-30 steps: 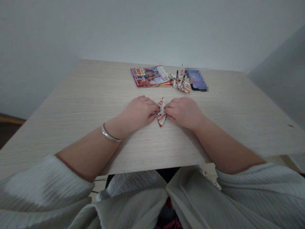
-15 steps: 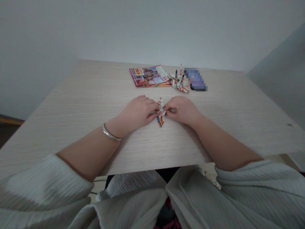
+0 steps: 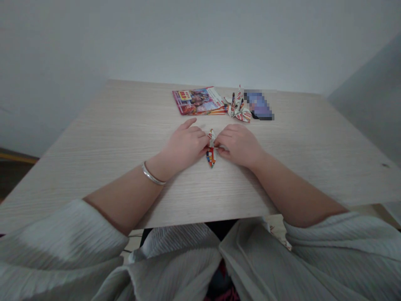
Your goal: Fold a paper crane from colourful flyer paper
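A small folded piece of printed paper, pointed at both ends, lies on the table between my hands. Its near half is colourful and its far half is mostly white with red print. My left hand pinches its left side with the fingertips, the index finger or thumb tip partly hidden; one finger sticks out away from the paper. On the opposite side, my right hand has its fingers closed on the paper's right edge. A silver bangle circles my left wrist.
Behind my hands, a stack of colourful printed leaflets lies near the table's back edge. Beside it sit folded paper shapes, and a blurred-out phone-like object is to their right. The pale wooden table meets a wall at the back.
The fingers of both hands have shifted around the middle of the folded paper, and one left finger now stretches outward. More of the paper's colourful near half shows.
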A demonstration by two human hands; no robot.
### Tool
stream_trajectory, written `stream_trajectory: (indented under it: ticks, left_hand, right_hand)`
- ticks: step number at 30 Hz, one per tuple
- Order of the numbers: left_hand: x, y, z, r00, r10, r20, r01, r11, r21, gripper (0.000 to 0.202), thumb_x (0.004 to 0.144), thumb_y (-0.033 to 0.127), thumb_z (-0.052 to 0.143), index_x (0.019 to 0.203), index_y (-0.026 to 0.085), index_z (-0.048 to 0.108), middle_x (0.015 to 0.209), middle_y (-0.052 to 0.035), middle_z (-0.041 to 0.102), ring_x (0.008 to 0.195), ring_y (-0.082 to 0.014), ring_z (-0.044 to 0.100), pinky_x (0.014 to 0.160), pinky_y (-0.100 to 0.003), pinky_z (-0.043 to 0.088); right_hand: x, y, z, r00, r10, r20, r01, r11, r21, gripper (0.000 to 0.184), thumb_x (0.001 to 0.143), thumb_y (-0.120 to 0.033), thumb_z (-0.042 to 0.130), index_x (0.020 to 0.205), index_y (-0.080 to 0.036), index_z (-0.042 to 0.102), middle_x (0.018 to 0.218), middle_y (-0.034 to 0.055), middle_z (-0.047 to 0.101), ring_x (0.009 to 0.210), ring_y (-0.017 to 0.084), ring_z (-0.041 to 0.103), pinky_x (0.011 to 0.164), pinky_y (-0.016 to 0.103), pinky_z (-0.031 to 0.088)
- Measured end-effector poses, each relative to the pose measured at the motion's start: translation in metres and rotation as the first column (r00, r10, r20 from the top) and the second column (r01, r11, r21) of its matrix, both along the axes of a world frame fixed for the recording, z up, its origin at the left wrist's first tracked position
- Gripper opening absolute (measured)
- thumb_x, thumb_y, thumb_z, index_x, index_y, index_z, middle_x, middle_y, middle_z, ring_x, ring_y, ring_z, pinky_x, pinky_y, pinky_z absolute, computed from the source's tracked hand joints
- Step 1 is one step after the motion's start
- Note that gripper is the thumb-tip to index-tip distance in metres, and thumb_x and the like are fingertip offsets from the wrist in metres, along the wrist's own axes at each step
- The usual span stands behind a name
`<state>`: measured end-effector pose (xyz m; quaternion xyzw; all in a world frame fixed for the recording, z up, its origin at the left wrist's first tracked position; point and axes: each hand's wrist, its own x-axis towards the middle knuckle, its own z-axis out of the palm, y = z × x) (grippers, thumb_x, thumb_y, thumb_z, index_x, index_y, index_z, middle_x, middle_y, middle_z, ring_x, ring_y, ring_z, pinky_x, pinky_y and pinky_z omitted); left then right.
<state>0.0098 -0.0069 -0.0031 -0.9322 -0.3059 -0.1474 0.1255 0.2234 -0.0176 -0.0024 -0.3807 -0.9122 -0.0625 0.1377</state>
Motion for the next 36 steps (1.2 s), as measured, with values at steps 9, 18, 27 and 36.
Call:
stream_trajectory:
  ticks: [9, 18, 27, 36]
  left_hand:
    - [0.0011, -0.0011, 0.0004, 0.998, 0.018, -0.054, -0.019, 1.0, -0.022, 0.017, 0.09, 0.022, 0.059, 0.086, 0.015, 0.074, 0.082, -0.0072, 0.074, 0.085, -0.0233, 0.071, 0.122, -0.055, 0.039]
    - [0.0009, -0.0005, -0.0059, 0.995, 0.047, 0.087, -0.027, 0.974, -0.223, 0.022, 0.089, 0.025, 0.058, 0.101, 0.014, 0.073, 0.118, -0.0145, 0.073, 0.121, -0.0313, 0.065, 0.12, -0.057, 0.039]
    - [-0.0033, 0.0005, -0.0016, 0.995, 0.077, 0.069, -0.055, 0.957, -0.285, 0.018, 0.091, 0.028, 0.059, 0.094, 0.017, 0.073, 0.107, -0.0102, 0.077, 0.111, -0.0291, 0.07, 0.121, -0.061, 0.034]
    - [0.0014, -0.0046, 0.0001, 0.995, 0.093, 0.019, -0.087, 0.971, -0.224, 0.022, 0.092, 0.023, 0.054, 0.098, 0.015, 0.073, 0.104, -0.0107, 0.078, 0.101, -0.027, 0.073, 0.124, -0.061, 0.032]
  right_hand:
    - [-0.004, 0.0, -0.0005, 1.0, -0.015, 0.0, 0.015, 0.998, -0.061, 0.014, 0.087, -0.018, 0.063, 0.089, -0.014, 0.076, 0.09, 0.0122, 0.076, 0.093, 0.027, 0.061, 0.084, 0.038, 0.042]
    - [-0.007, 0.0018, -0.0048, 0.998, -0.038, -0.052, 0.031, 0.989, -0.143, 0.016, 0.086, -0.017, 0.061, 0.095, -0.013, 0.074, 0.1, 0.0148, 0.074, 0.097, 0.028, 0.059, 0.09, 0.039, 0.044]
    - [-0.0009, 0.0005, -0.0086, 0.986, -0.081, -0.147, 0.056, 0.985, -0.161, 0.014, 0.084, -0.022, 0.064, 0.091, -0.015, 0.075, 0.097, 0.0116, 0.076, 0.096, 0.027, 0.064, 0.088, 0.038, 0.044]
    - [-0.006, -0.0012, -0.004, 0.996, -0.085, -0.034, 0.083, 0.994, -0.078, 0.014, 0.088, -0.023, 0.061, 0.09, -0.015, 0.073, 0.094, 0.0133, 0.075, 0.095, 0.028, 0.062, 0.082, 0.039, 0.04]
